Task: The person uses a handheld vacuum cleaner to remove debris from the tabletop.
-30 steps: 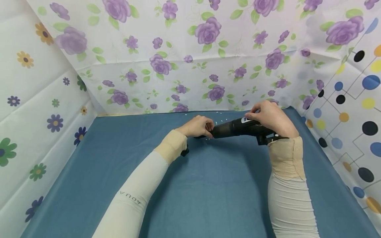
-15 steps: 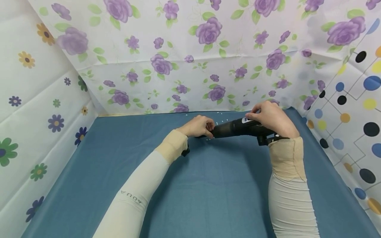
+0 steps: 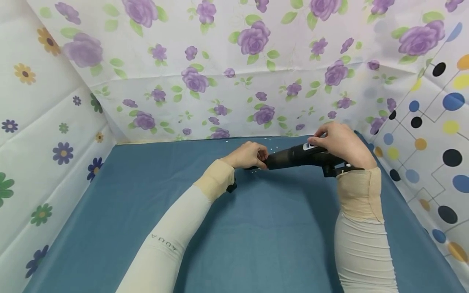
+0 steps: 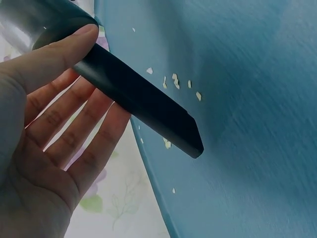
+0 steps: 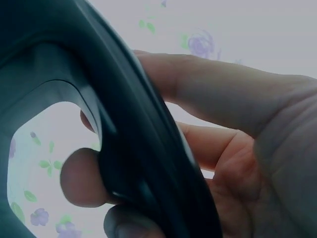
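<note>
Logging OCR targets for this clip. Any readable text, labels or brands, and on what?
"AUA", seen upside down from the head camera: on the left sleeve, near the elbow.
Small white-and-blue label on the black handheld vacuum, beside the right hand: too small and blurred to read.
The two wrist views show no text.

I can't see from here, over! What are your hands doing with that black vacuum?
Right hand grips vacuum handle. Left hand holds nozzle, thumb on top, just above blue table. White crumbs beside nozzle tip. Nothing blocking.
</note>
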`<action>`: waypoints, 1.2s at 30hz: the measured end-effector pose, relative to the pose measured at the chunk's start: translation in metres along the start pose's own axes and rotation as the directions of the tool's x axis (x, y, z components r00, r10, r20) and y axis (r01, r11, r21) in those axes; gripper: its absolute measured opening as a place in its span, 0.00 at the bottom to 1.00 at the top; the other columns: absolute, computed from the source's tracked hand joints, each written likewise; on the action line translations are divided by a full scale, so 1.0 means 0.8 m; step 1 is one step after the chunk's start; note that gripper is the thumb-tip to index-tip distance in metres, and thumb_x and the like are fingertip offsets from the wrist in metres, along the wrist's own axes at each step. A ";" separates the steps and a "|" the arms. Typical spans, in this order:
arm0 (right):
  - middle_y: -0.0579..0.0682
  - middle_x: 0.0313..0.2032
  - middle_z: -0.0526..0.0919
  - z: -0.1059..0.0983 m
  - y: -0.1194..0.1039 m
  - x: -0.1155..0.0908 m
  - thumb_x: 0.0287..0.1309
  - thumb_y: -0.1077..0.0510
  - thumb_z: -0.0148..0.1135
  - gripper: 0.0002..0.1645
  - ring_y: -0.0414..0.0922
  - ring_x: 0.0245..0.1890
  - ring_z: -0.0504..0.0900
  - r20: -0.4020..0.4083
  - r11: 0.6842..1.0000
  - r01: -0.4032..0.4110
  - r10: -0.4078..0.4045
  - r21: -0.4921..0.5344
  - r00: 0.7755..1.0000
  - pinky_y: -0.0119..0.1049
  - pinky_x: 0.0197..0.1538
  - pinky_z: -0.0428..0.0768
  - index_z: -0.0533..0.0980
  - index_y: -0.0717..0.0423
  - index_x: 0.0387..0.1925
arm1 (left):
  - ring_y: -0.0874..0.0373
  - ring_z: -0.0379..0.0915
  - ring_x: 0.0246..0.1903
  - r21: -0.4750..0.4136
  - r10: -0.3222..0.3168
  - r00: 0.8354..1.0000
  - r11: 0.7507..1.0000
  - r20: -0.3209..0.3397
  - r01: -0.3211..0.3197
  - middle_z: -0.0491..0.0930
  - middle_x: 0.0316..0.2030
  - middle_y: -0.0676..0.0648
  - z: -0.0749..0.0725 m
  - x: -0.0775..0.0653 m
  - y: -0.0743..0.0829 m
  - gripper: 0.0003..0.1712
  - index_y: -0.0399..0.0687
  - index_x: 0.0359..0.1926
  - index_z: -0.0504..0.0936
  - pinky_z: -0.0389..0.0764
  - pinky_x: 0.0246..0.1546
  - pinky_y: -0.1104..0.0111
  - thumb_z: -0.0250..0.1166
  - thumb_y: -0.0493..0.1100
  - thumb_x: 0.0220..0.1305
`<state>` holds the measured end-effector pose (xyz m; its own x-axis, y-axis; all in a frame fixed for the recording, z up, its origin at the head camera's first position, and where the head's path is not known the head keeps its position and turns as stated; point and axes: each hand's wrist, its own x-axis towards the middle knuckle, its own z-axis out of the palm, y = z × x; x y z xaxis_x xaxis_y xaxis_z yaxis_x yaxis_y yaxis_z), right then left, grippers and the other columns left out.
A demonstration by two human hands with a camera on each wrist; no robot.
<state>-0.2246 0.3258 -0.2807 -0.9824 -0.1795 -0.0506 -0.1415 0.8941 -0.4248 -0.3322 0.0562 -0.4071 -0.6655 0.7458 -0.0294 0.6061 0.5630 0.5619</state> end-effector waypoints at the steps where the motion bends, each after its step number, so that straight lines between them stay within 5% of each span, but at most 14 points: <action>1: 0.67 0.53 0.82 -0.001 0.001 0.000 0.75 0.47 0.62 0.25 0.54 0.37 0.81 -0.003 1.000 0.003 -0.003 -0.001 1.000 0.52 0.38 0.79 0.83 0.66 0.53 | 0.60 0.81 0.44 -0.005 0.003 1.000 1.000 -0.004 -0.003 0.85 0.43 0.50 0.001 0.001 0.001 0.16 0.49 0.46 0.85 0.82 0.49 0.66 0.79 0.47 0.61; 14: 0.65 0.47 0.84 -0.007 0.008 -0.004 0.75 0.48 0.62 0.23 0.52 0.31 0.76 -0.004 1.000 -0.001 0.001 -0.007 1.000 0.43 0.31 0.72 0.84 0.66 0.53 | 0.60 0.80 0.43 -0.030 0.035 0.999 0.999 0.001 -0.035 0.85 0.42 0.50 0.009 0.008 0.008 0.16 0.48 0.46 0.85 0.81 0.48 0.66 0.79 0.47 0.62; 21: 0.69 0.52 0.83 -0.012 0.005 -0.004 0.75 0.49 0.62 0.23 0.56 0.40 0.82 -0.001 1.000 0.005 -0.005 -0.029 1.000 0.49 0.38 0.79 0.84 0.66 0.53 | 0.60 0.80 0.42 -0.043 0.037 0.999 0.998 -0.004 -0.037 0.84 0.42 0.50 0.011 0.009 0.009 0.15 0.49 0.44 0.84 0.81 0.47 0.66 0.78 0.47 0.62; 36: 0.67 0.50 0.84 -0.014 0.001 -0.008 0.75 0.49 0.62 0.22 0.55 0.37 0.80 -0.012 0.999 -0.014 0.014 -0.038 1.000 0.48 0.36 0.77 0.84 0.64 0.52 | 0.59 0.80 0.42 -0.045 0.022 1.000 0.999 -0.009 -0.022 0.84 0.42 0.50 0.013 0.011 0.016 0.15 0.48 0.46 0.84 0.81 0.49 0.65 0.78 0.46 0.62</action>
<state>-0.2196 0.3328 -0.2704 -0.9857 -0.1621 -0.0457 -0.1319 0.9117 -0.3891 -0.3255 0.0737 -0.4087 -0.6558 0.7549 -0.0097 0.6006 0.5295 0.5990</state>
